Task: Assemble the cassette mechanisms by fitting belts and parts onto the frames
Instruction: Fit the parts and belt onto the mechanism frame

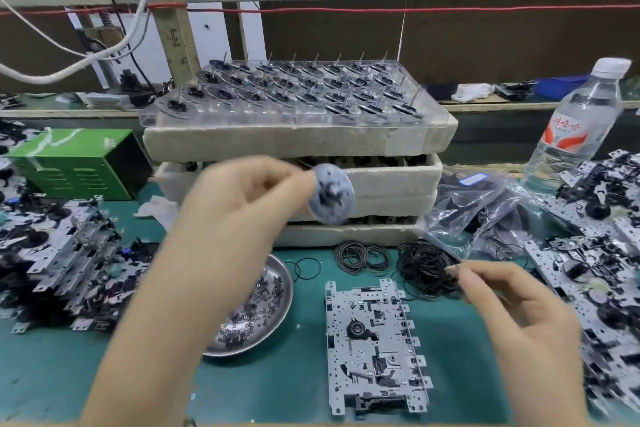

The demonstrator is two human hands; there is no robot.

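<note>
— While the left hand (242,198) is raised above the middle of the worktop (304,374), what is gripped in it?
— A round grey flywheel (331,193) is pinched between the curled fingers and thumb. It is held up in front of the stacked foam trays (346,146) and is seen blurred.
— And how is the right hand (512,302) held?
— It is kept low, with thumb and forefinger drawn together at the edge of the heap of black belts (424,269). Whether a belt is caught between them cannot be told.
— Where is the frame found?
— One metal frame (374,350) is laid flat near the front edge, right of the middle, just in front of the belts and apart from both hands. A steel dish (273,319) of small black rings is set to its left, partly hidden by the left forearm.
— What else is seen?
— A clear tray (287,90) of spindled flywheels is carried on the foam stack. A left heap of frames (69,263) and a right heap of frames (606,270) are piled at the side edges. A water bottle (575,128) is stood upright toward the back right corner.
</note>
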